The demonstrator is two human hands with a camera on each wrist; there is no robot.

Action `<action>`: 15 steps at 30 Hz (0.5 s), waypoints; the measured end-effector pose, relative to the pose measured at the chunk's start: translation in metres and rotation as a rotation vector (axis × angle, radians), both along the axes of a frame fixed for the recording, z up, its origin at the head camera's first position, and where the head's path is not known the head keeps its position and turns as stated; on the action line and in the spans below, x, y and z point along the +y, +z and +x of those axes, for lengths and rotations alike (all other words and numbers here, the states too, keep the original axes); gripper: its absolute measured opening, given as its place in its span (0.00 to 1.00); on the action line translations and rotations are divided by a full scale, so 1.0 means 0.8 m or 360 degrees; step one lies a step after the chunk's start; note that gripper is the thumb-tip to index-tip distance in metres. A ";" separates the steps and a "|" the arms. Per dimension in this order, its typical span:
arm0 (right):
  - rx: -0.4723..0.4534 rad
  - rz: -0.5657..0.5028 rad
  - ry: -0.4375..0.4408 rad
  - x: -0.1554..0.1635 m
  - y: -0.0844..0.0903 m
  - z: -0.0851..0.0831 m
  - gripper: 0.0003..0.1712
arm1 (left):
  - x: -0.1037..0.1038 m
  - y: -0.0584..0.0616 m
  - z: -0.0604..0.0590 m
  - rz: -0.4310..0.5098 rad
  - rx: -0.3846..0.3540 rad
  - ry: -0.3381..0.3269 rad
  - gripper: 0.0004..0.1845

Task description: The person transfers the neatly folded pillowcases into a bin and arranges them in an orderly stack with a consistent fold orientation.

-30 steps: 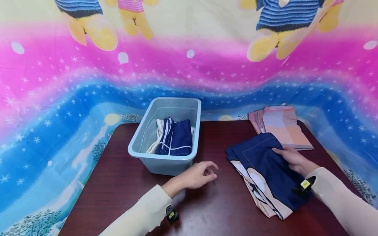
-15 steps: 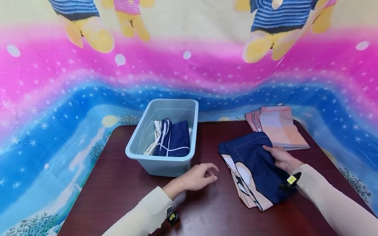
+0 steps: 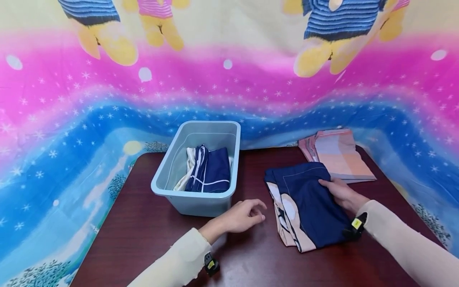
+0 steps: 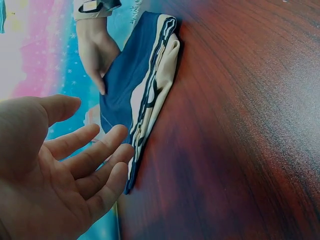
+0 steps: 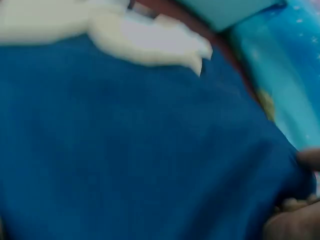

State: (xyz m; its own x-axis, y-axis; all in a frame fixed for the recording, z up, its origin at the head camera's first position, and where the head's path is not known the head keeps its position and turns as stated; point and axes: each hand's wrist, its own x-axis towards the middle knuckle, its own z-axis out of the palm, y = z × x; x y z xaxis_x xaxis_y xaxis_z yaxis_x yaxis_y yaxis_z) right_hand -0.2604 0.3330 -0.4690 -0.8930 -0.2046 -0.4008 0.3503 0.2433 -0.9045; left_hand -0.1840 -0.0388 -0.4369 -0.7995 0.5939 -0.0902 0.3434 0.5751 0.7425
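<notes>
My right hand [image 3: 345, 194] grips the right edge of a folded navy cloth [image 3: 310, 199], thumb on top and the other fingers hidden beneath it. The cloth's left side shows layered cream, peach and black edges. In the right wrist view the navy fabric [image 5: 140, 140] fills most of the picture, blurred. My left hand [image 3: 244, 216] hovers left of the cloth with loosely bent fingers and holds nothing. From the left wrist view, its palm [image 4: 60, 175] faces the cloth's layered edge [image 4: 150, 95], fingers spread.
A grey-blue plastic bin [image 3: 201, 201] stands at the back left, holding a folded navy cloth [image 3: 216, 171] with white lines and a cream cloth [image 3: 186, 175]. Folded pink-and-peach checked cloths [image 3: 342, 155] lie at the back right of the dark wooden table [image 3: 143, 239]. A printed curtain hangs behind.
My right hand has drawn the navy cloth leftward, and its lower end has swung left and up. The left hand has stayed nearly still.
</notes>
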 end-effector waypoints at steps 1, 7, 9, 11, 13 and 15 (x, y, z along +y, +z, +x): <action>0.0045 0.0148 0.0085 0.005 0.001 -0.001 0.30 | 0.000 0.000 0.000 -0.0001 -0.0001 0.0002 0.13; 0.0179 0.0697 0.0316 0.027 0.003 -0.001 0.37 | 0.002 -0.001 0.001 0.0001 -0.0008 0.0002 0.13; 0.0192 0.0749 0.0369 0.031 0.002 -0.002 0.37 | 0.002 -0.002 0.001 0.0004 -0.0008 0.0000 0.13; 0.0224 0.0795 0.0419 0.034 0.001 -0.003 0.36 | 0.003 -0.003 0.001 0.0009 -0.0007 0.0003 0.14; 0.0258 0.0813 0.0451 0.034 0.000 -0.006 0.32 | 0.004 -0.005 0.000 0.0012 -0.0006 0.0009 0.14; 0.0276 0.0827 0.0464 0.035 -0.003 -0.009 0.26 | 0.005 -0.007 -0.001 0.0013 -0.0005 0.0016 0.15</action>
State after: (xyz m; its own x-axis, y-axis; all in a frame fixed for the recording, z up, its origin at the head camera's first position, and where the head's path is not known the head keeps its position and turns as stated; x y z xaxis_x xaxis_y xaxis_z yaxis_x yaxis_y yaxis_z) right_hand -0.2675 0.3606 -0.4715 -0.8909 -0.2672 -0.3674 0.0613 0.7306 -0.6801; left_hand -0.1849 -0.0346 -0.4426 -0.8053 0.5864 -0.0879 0.3352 0.5725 0.7483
